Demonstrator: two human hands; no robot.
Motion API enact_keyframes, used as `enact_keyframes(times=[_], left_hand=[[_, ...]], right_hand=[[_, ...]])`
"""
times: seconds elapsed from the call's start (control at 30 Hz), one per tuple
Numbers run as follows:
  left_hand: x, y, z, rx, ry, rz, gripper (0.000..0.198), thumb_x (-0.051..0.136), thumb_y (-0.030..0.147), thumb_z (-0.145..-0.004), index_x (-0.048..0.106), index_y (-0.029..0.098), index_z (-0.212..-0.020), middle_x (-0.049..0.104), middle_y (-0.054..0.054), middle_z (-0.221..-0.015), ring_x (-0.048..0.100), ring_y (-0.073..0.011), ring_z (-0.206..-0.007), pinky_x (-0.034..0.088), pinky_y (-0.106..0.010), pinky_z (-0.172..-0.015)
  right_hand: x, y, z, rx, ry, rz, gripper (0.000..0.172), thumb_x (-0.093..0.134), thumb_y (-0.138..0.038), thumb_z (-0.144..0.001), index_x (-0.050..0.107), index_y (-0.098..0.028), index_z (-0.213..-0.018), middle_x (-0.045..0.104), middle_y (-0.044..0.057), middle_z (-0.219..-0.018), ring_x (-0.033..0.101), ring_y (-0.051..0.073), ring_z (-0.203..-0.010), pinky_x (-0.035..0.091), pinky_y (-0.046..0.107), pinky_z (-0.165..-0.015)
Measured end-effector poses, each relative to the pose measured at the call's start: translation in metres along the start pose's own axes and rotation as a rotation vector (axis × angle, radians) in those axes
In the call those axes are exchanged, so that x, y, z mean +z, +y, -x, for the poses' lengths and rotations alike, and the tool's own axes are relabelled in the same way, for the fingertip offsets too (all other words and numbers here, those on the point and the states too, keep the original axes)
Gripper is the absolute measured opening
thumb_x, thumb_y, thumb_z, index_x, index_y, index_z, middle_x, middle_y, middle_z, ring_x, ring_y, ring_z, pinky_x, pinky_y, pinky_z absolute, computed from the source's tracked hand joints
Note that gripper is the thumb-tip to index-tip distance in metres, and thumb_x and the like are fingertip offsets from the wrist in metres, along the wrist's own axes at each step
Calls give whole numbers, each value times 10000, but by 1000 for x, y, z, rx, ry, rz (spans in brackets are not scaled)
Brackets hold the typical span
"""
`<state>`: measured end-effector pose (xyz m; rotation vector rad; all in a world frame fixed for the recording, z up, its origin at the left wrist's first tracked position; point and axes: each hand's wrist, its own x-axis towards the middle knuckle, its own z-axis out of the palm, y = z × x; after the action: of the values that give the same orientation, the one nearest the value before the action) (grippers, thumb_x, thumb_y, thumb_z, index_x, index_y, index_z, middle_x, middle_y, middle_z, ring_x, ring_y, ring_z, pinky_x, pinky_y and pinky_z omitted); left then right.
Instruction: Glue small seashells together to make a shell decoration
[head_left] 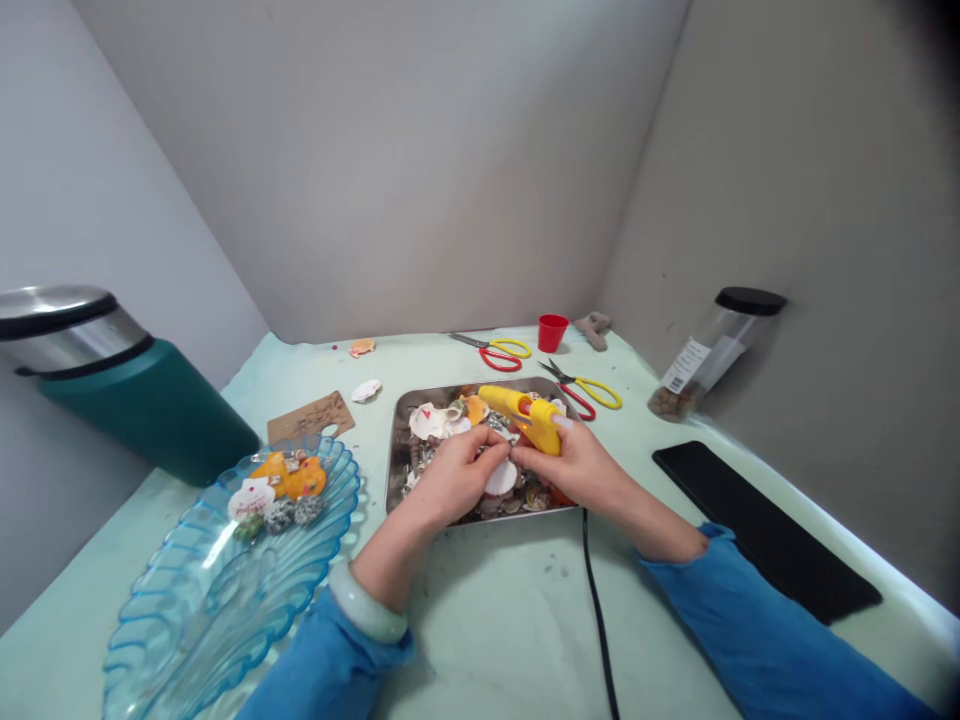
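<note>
My right hand (581,462) is wrapped round a yellow hot glue gun (536,420), whose front end points left and away from me. Its thumb and fingertips meet those of my left hand (461,475), which is closed in a pinch. Whatever sits between the left fingertips is too small or hidden to make out. Both hands hover over a metal tray (397,485) filled with shells and small pieces. A white scallop shell (501,478) shows just below the fingertips. To the left in the tray are several white shells (431,420).
At left, a blue scalloped dish (180,560) holds decorated shells and speckled balls beside a teal bottle (142,400). Two pairs of scissors (502,352) and a red cup (553,333) lie behind. A black cord (596,600) runs toward me. A clear jar (705,360) leans right, near a black pad (757,530).
</note>
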<state>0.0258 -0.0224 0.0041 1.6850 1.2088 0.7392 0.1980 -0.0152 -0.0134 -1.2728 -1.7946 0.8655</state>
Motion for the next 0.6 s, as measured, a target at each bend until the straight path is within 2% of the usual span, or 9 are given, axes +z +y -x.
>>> enact_keyframes(times=[0.17,0.6], left_hand=[[-1,-2,1,7,-17,9,227,502,368,-803,547,156,-871,526,21,-657,450,-90,-572,360,-198,-536],[1,-5,0,81,53,-186,189,466,333,-823,564,172,-832,562,8,-686,483,-110,-615,364,-208,-562]], right_hand=[[-1,-3,-1,23,-26,-7,269,594,-375,-761,600,-194,-959,654,14,-848,594,177,-759,480,272,-642],[0,0,-1,45,-15,13,274,596,-390,-756,605,-203,-956,650,5,-818,590,182,-745,478,281,-644]])
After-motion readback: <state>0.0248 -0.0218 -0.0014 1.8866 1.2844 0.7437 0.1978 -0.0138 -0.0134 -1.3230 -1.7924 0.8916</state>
